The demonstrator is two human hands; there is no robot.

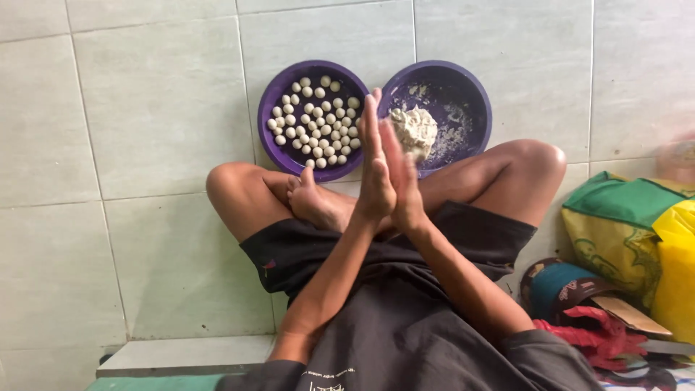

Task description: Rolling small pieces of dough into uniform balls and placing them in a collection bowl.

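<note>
The floor (145, 145) is made of big, pale green-white tiles with thin dark lines between them. Soft light falls evenly on it. At 7 o'clock a low, pale step (188, 355) runs along the bottom, with a green strip (159, 382) under it. At 4 o'clock there is a pile of stuff: a green and yellow bag (615, 217), a bright yellow bag (677, 268), a round blue tin (561, 286) and a red cloth (597, 337).
</note>
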